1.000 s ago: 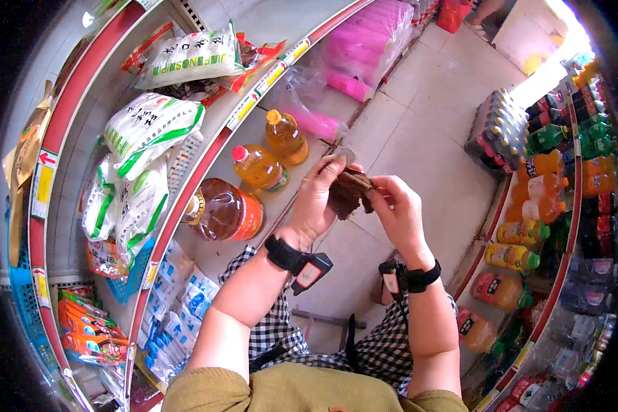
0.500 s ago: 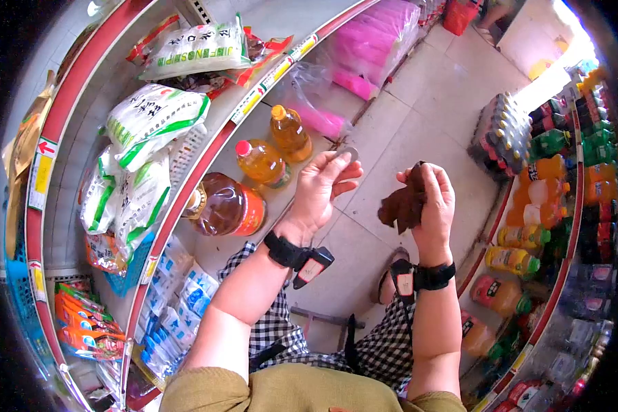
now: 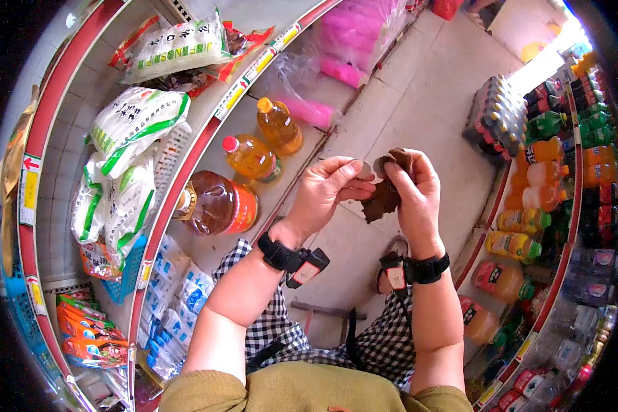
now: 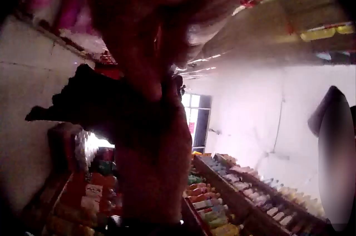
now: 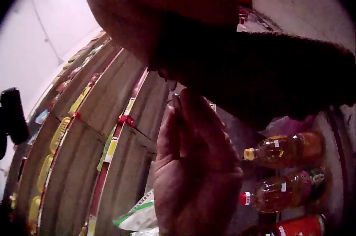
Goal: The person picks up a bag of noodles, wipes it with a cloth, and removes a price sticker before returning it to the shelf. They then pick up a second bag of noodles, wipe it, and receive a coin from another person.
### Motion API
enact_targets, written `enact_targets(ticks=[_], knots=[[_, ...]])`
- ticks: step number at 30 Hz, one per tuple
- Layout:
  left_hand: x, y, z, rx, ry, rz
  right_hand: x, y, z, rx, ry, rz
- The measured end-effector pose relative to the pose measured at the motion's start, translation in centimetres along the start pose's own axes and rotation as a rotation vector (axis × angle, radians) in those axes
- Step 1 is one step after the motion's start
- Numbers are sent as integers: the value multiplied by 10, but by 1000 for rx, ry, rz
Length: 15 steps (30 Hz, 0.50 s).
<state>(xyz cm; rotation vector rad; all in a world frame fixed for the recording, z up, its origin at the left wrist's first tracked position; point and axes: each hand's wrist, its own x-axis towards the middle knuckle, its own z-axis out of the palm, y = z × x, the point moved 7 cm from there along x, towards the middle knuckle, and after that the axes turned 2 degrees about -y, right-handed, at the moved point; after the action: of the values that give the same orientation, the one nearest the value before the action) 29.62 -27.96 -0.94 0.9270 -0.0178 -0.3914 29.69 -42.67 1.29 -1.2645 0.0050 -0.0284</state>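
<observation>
My right hand [image 3: 419,189] pinches a dark brown, thin, ragged-edged piece [image 3: 382,200] between thumb and fingers. In the left wrist view the piece [image 4: 83,99] is a dark silhouette with a torn outline. My left hand [image 3: 326,192] pinches a small, flat, round grey disc [image 3: 366,169] between thumb and forefinger, its other fingers bent near the brown piece. Both hands are raised in front of the body, fingertips close together. In the right wrist view the left hand [image 5: 194,175] points up toward the brown piece [image 5: 278,74], which looks almost black.
Left shelves hold white bagged noodles [image 3: 141,123] and oil bottles [image 3: 220,204]. Pink packages [image 3: 360,31] lie beyond. At right stand a shrink-wrapped bottle pack [image 3: 496,118] and shelves of drink bottles [image 3: 515,246]. Pale floor tiles [image 3: 426,86] run between the shelves.
The hands were together on the brown piece, then moved apart with it in the right hand and the disc in the left. Now they have come close together again.
</observation>
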Motion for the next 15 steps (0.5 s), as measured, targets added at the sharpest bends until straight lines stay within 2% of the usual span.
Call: enact_targets(ticks=[5, 8, 10, 15], knots=[[2, 1, -3, 98, 36, -13, -1, 0, 1, 44, 7, 5], [0, -2, 1, 21, -4, -60, -2, 2, 0, 34, 1, 31], [1, -7, -1, -225, -7, -57, -2, 2, 0, 34, -2, 30], [-1, -6, -1, -158, 6, -101, -2, 3, 3, 72, -8, 39]])
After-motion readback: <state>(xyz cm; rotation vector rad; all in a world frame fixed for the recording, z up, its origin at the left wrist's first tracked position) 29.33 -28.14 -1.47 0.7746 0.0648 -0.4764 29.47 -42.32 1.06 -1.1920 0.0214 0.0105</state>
